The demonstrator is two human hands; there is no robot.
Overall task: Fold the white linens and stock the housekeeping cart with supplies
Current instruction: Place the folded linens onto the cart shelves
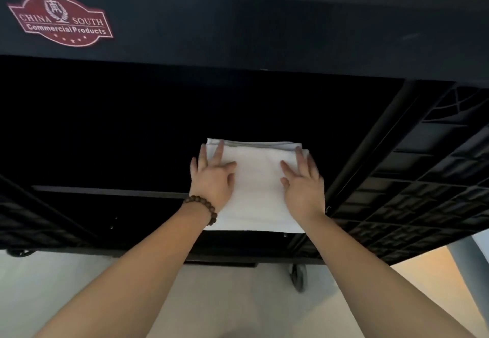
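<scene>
A folded white linen (258, 179) lies flat on a dark lower shelf (119, 192) of the black housekeeping cart (238, 28). My left hand (214, 179), with a bead bracelet at the wrist, presses on the linen's left side with fingers straight and spread. On the linen's right side rests my right hand (304, 187), also flat with straight fingers. The linen's near edge sits close to the shelf's front lip. The back of the shelf is dark and its contents are hidden.
The cart's top panel carries a red label (60, 19) at the upper left. A ribbed black side wall (423, 179) stands close on the right of the linen. A caster wheel (299, 275) shows below, on a pale floor (79, 284).
</scene>
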